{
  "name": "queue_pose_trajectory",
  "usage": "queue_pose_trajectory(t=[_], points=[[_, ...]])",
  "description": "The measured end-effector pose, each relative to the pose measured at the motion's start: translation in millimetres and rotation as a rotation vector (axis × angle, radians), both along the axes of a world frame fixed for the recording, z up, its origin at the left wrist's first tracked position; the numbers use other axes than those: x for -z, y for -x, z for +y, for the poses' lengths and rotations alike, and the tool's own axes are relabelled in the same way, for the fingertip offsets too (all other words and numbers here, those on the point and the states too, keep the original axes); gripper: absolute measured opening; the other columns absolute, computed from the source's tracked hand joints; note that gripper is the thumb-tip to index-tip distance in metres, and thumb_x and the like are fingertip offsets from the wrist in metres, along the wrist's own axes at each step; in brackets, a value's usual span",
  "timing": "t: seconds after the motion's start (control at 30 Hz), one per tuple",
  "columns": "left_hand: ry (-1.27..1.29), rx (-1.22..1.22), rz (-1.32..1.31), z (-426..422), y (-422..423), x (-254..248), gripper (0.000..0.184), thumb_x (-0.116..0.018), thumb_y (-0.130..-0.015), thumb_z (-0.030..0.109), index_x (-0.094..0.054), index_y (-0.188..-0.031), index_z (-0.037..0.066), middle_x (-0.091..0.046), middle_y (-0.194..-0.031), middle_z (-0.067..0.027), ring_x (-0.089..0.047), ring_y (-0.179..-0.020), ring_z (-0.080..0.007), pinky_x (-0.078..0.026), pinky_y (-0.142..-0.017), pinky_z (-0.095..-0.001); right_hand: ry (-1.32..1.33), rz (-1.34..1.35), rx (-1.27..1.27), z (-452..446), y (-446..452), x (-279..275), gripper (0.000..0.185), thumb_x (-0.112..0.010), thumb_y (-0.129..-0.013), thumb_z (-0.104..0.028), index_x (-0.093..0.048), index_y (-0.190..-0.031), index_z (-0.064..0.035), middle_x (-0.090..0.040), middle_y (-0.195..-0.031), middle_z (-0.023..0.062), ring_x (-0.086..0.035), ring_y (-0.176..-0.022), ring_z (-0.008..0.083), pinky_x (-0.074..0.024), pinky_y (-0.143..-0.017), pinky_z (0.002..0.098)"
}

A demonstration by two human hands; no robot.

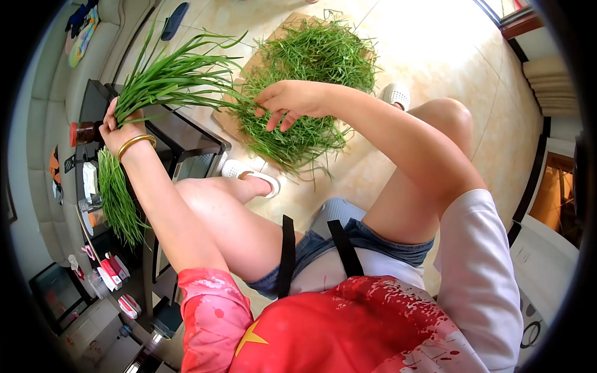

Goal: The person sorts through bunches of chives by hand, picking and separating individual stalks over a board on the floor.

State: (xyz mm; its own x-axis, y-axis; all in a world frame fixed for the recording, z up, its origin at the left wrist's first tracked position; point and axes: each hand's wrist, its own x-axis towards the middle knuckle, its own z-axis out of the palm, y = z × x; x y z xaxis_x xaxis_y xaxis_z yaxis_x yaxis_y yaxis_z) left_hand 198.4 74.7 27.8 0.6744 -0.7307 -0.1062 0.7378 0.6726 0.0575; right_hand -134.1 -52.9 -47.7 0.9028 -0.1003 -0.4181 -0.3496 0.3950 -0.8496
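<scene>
My left hand, with a gold bangle at the wrist, is closed around the base of a bunch of long green chives. The leaves fan out to the right. At their tips is my right hand, its thumb and forefinger pinched on a few leaf ends while the other fingers hang loosely apart. Below it spreads a large loose heap of cut green leaves on a flat piece of cardboard. A second bundle of chives lies on the dark table beside my left forearm.
The dark table at left bears a red-lidded jar and small packets. A grey sofa stands behind it. A dark slipper lies on the tiled floor. My knees flank the heap's near side.
</scene>
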Motion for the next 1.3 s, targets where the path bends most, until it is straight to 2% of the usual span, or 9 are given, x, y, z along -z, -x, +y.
queue_pose_trajectory(t=[0.2,0.37,0.6,0.8,0.97,1.03,1.07,1.13,1.3], points=[[-0.03,-0.007,-0.027,2.0,0.7,-1.8,0.034,-0.043,-0.079,0.029,-0.029,-0.052,0.014,-0.029,-0.048,-0.0001,-0.045,-0.058,-0.0209,-0.043,-0.065,-0.0385,-0.017,0.009,0.015,-0.7,-4.6,12.9,0.045,-0.043,-0.091,-0.009,-0.039,-0.132,0.0084,-0.059,-0.113,0.0118,-0.061,-0.092,0.0172,-0.051,-0.077,0.0278],[0.004,0.016,-0.011,2.8,-8.0,3.0,0.036,-0.042,-0.081,0.03,-0.029,-0.051,0.013,-0.028,-0.046,-0.0004,-0.044,-0.057,-0.0208,-0.043,-0.064,-0.0377,0.336,0.014,-0.077,1.1,-5.8,18.9,0.029,-0.045,-0.088,-0.005,-0.062,-0.11,0.0023,-0.066,-0.098,0.0091,-0.06,-0.086,0.0141,-0.0506,-0.075,0.0269],[-0.115,-0.108,0.058,-5.3,5.1,-4.3,0.037,-0.041,-0.081,0.032,-0.028,-0.051,0.014,-0.028,-0.045,-0.0004,-0.042,-0.053,-0.02,-0.043,-0.059,-0.0343,0.674,0.159,0.085,-3.1,-0.9,17.3,0.026,-0.051,-0.08,-0.004,-0.071,-0.096,-0.0118,-0.069,-0.089,0.006,-0.065,-0.083,0.0175,-0.0522,-0.073,0.0307],[-0.142,-0.182,0.084,-10.5,0.5,-4.1,0.043,-0.039,-0.085,0.036,-0.028,-0.05,0.015,-0.026,-0.043,0.0004,-0.039,-0.048,-0.0177,-0.041,-0.053,-0.0327,1.052,0.25,-0.173,-14.2,2.8,36.6,0.033,-0.05,-0.085,-0.008,-0.062,-0.115,-0.0074,-0.068,-0.096,0.0117,-0.066,-0.087,0.0232,-0.0521,-0.077,0.0351],[-0.161,-0.245,0.124,-17.3,0.5,-7.2,0.046,-0.037,-0.089,0.039,-0.029,-0.05,0.016,-0.025,-0.043,0.0017,-0.037,-0.043,-0.0145,-0.04,-0.05,-0.031,1.194,0.417,-0.09,-7.5,9.1,59.0,0.048,-0.05,-0.076,-0.002,-0.057,-0.123,-0.0109,-0.063,-0.112,0.0119,-0.062,-0.099,0.0299,-0.0498,-0.087,0.0386],[-0.143,-0.223,0.162,-18.8,2.1,-9.3,0.046,-0.037,-0.089,0.039,-0.029,-0.05,0.016,-0.025,-0.043,0.0018,-0.037,-0.042,-0.0143,-0.04,-0.049,-0.0307,1.366,0.142,0.005,-4.2,8.0,70.1,0.05,-0.052,-0.078,-0.005,-0.054,-0.127,-0.0114,-0.062,-0.113,0.0146,-0.061,-0.1,0.0307,-0.0484,-0.088,0.0401],[-0.145,-0.257,0.149,-21.1,4.2,-8.6,0.043,-0.038,-0.088,0.036,-0.029,-0.05,0.016,-0.026,-0.043,0.0022,-0.037,-0.042,-0.0139,-0.041,-0.049,-0.0303,1.366,0.142,-0.002,-5.2,6.3,75.1,0.05,-0.052,-0.078,-0.005,-0.054,-0.127,-0.0114,-0.062,-0.113,0.0146,-0.061,-0.1,0.0307,-0.0484,-0.088,0.0401],[-0.152,-0.265,0.145,-24.0,4.1,-8.7,0.043,-0.037,-0.088,0.034,-0.029,-0.05,0.016,-0.026,-0.043,0.0024,-0.037,-0.042,-0.014,-0.041,-0.049,-0.0303,1.007,0.134,0.061,-1.8,-4.0,49.5,0.047,-0.057,-0.082,-0.012,-0.051,-0.129,-0.0093,-0.068,-0.096,0.0107,-0.065,-0.072,0.0225,-0.0521,-0.068,0.0334],[-0.165,-0.266,0.172,-31.7,26.9,-14.8,0.041,-0.037,-0.088,0.032,-0.03,-0.051,0.015,-0.028,-0.043,0.0028,-0.038,-0.043,-0.0139,-0.043,-0.053,-0.0303,0.535,0.168,0.069,6.0,-17.2,25.2,0.042,-0.06,-0.081,-0.014,-0.057,-0.123,-0.0097,-0.066,-0.09,0.0067,-0.06,-0.065,0.0118,-0.0501,-0.061,0.0256]])
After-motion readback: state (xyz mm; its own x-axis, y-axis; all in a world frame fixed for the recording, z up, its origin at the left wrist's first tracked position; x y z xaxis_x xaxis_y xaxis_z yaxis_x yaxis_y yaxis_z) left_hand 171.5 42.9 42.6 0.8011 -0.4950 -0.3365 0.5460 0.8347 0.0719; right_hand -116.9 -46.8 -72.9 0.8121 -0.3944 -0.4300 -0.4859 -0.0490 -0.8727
